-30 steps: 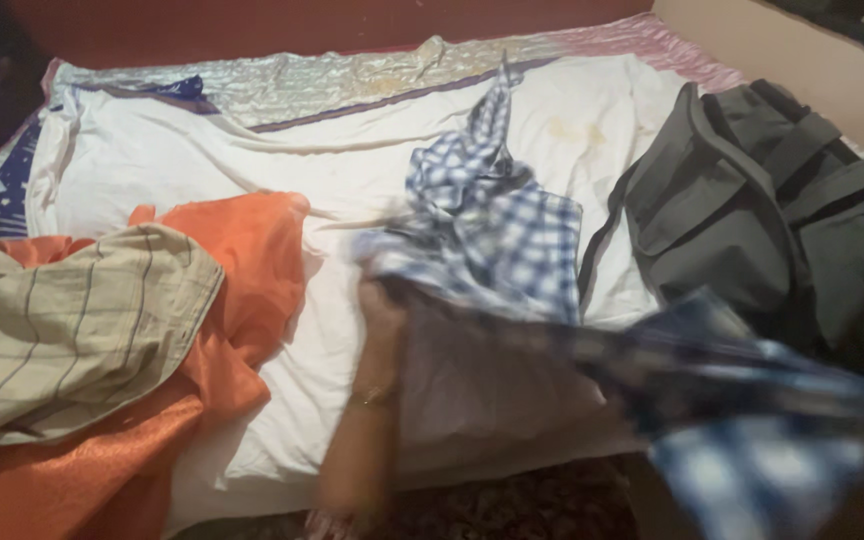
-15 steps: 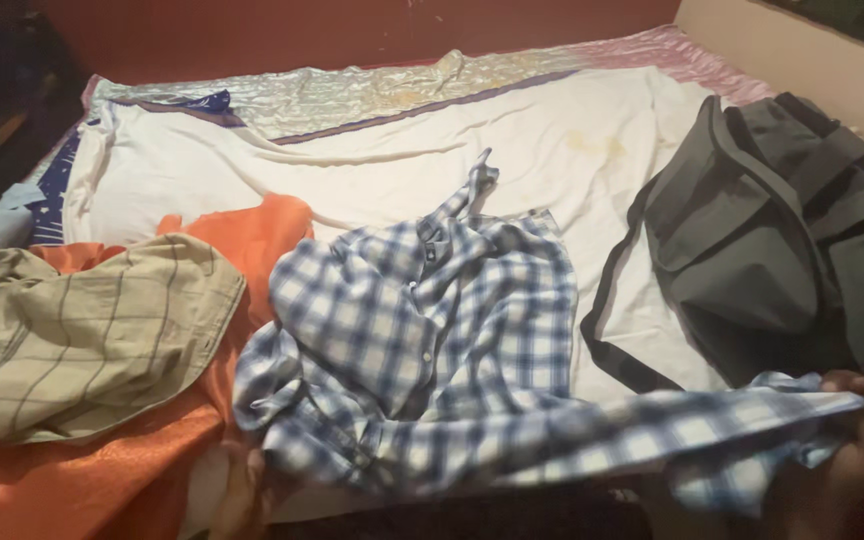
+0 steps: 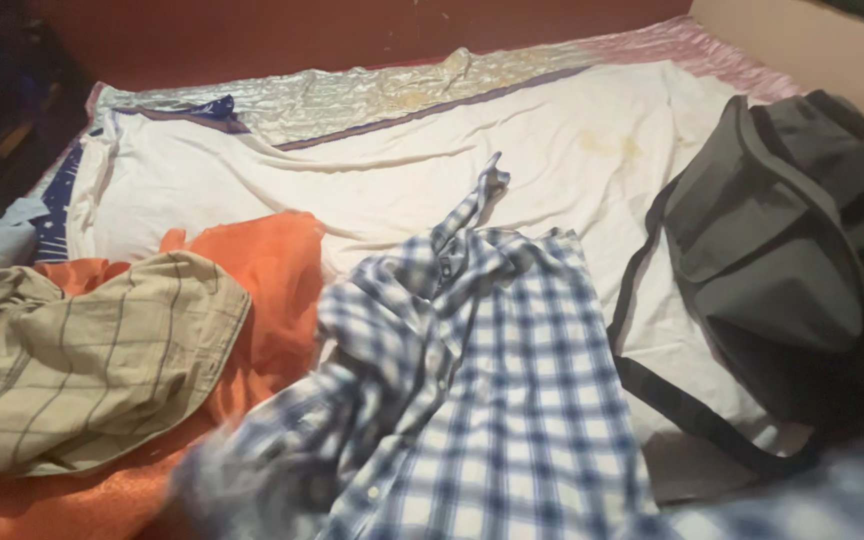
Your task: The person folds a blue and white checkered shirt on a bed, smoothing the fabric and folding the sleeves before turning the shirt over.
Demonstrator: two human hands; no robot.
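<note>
A blue and white checked shirt (image 3: 492, 390) lies spread over the near middle of the bed, its collar end pointing away from me. Its near edge is blurred with motion at the bottom of the view. Neither of my hands shows in the picture now; both are below the bottom edge or hidden under the shirt.
A white sheet (image 3: 382, 190) covers the bed. An orange cloth (image 3: 267, 270) and a beige striped garment (image 3: 82, 360) lie at the left. A grey bag (image 3: 782, 250) with a dark strap sits at the right. A shiny patterned cloth (image 3: 372, 95) lies along the far edge.
The checked shirt was held up and stretched between my two hands; now it is drawn nearer and lower across the bed. Both hands have left the view.
</note>
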